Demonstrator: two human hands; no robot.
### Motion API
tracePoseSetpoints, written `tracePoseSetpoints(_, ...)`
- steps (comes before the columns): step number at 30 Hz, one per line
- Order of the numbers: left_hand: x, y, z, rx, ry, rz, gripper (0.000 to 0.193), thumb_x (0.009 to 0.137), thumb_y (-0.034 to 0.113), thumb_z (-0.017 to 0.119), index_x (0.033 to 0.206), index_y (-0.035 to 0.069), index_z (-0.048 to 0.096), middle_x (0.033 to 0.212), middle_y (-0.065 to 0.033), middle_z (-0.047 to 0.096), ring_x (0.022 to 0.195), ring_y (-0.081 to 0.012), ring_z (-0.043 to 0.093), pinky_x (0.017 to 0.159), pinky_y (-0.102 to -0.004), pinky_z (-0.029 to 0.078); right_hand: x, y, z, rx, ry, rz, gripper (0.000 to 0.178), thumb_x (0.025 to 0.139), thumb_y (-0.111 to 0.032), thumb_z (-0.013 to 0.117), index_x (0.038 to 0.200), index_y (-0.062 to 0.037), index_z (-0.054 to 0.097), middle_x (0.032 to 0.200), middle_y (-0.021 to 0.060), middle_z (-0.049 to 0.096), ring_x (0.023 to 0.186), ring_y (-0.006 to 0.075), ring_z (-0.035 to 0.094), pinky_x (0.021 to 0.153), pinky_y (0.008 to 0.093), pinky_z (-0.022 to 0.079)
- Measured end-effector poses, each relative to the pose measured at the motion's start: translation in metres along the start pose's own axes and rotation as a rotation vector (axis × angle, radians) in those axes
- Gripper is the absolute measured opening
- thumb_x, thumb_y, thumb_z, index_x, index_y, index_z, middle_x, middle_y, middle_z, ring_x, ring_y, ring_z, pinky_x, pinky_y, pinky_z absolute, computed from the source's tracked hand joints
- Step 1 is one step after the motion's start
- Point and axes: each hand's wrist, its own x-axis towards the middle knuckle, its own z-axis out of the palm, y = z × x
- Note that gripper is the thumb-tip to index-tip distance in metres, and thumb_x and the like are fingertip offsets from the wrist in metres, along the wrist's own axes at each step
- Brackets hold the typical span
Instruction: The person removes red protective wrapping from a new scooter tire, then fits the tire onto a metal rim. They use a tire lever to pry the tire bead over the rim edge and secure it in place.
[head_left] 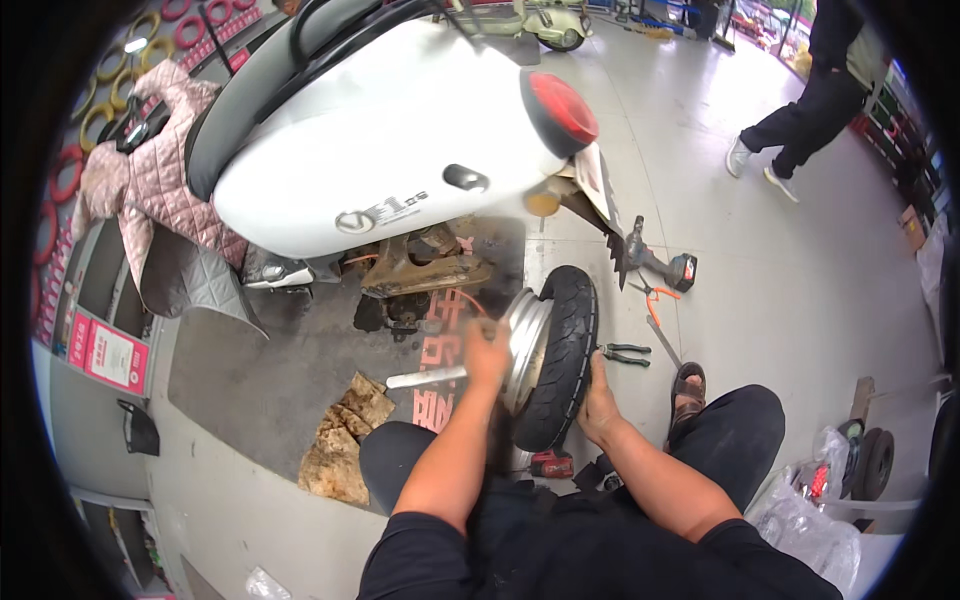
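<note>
A small black tyre (566, 375) stands on edge between my knees, partly off its silver wheel rim (524, 345). My left hand (486, 352) is closed around a flat metal tyre lever (428, 377) at the rim side, its bare end pointing left. The fingers there are slightly blurred, and the lever's other end is hidden. On the opposite side, my right hand (598, 402) grips the tyre against its tread, with some fingers out of sight. Behind the wheel stands a white scooter (380, 130), its rear wheel absent and its greasy underside parts (425, 270) exposed.
Right of the tyre lie a cordless impact wrench (655, 258), orange-handled pliers (655, 294) and dark-handled pliers (626, 354). A red tool (551, 464) sits below the tyre. Stained cardboard (345, 440) lies by my left knee on a dark mat (260, 370). A person (815, 110) walks at the far right.
</note>
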Motion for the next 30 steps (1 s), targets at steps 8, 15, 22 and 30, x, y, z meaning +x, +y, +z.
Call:
tracePoseSetpoints(8, -0.114, 0.065, -0.014, 0.439, -0.242, 0.294, 0.118, 0.067, 0.041, 0.097, 0.156, -0.009, 0.037, 0.150, -0.0324, 0.049, 0.140, -0.0434, 0.050, 0.117, -0.0496, 0.041, 0.022, -0.003, 0.018, -0.325, 0.102, -0.150, 0.061, 0.102, -0.052, 0.070, 0.133, 0.0004, 0.067, 0.126, 0.0103, 0.071, 0.114, 0.0185, 0.063, 0.100, 0.0336, 0.049)
tracePoseSetpoints(15, -0.055, 0.044, -0.048, 0.284, -0.107, 0.101, 0.103, 0.070, 0.035, 0.096, 0.148, -0.009, 0.046, 0.132, -0.0277, 0.066, 0.120, -0.0363, 0.066, 0.108, -0.0419, 0.049, 0.081, -0.012, -0.037, -0.309, -0.261, 0.088, 0.067, 0.102, -0.059, 0.065, 0.133, 0.0005, 0.067, 0.121, 0.0131, 0.074, 0.102, 0.0233, 0.073, 0.087, 0.0377, 0.060)
tracePoseSetpoints(22, -0.069, 0.063, -0.034, 0.446, -0.005, 0.023, 0.098, 0.068, 0.036, 0.096, 0.140, -0.013, 0.051, 0.127, -0.0284, 0.067, 0.117, -0.0368, 0.067, 0.106, -0.0431, 0.051, 0.158, -0.032, -0.319, -1.316, 0.707, -0.297, 0.056, 0.087, -0.030, 0.080, 0.133, -0.0020, 0.067, 0.134, 0.0224, 0.068, 0.126, 0.0396, 0.064, 0.108, 0.0478, 0.051)
tracePoseSetpoints(30, -0.069, 0.087, -0.030, 0.350, 0.007, -0.049, 0.084, 0.066, 0.028, 0.096, 0.133, -0.011, 0.062, 0.117, -0.0195, 0.075, 0.105, -0.0259, 0.072, 0.098, -0.0370, 0.055, 0.128, -0.067, -0.377, -1.930, 0.841, -0.112, 0.036, 0.098, -0.007, 0.056, 0.133, -0.0022, 0.063, 0.123, 0.0202, 0.064, 0.120, 0.0393, 0.063, 0.104, 0.0471, 0.050)
